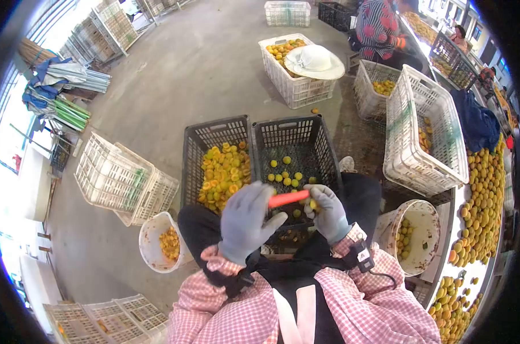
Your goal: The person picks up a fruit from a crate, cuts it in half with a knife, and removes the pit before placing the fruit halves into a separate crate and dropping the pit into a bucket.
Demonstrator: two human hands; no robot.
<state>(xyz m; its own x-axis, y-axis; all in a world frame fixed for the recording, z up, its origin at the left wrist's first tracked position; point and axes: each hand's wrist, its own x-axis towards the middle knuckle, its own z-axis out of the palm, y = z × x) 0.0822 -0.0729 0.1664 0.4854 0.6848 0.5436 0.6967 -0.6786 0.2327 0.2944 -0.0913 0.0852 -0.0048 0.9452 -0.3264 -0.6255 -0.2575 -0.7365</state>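
Observation:
Both my hands wear grey gloves, above the near edges of two black crates. My left hand [242, 221], a little blurred, has its thumb apart from its fingers, and I see nothing held in it. An orange-red tool [288, 198], shaped like a handle, stretches from beside it to my right hand [327, 213], whose fingers are closed on its far end. A yellow fruit [313, 204] shows at those fingertips. Halved, apricot-like fruit [225, 169] fills much of the left black crate [186, 152]. Several whole fruits [287, 176] lie in the right black crate [327, 149].
White buckets with fruit stand left [148, 252] and right [429, 246]. Stacked white crates [113, 178] lean at left. A tall white crate [406, 126] stands at right, beside a fruit-covered table [463, 198]. A hat [314, 60] rests on a crate; a co-worker [377, 31] sits beyond.

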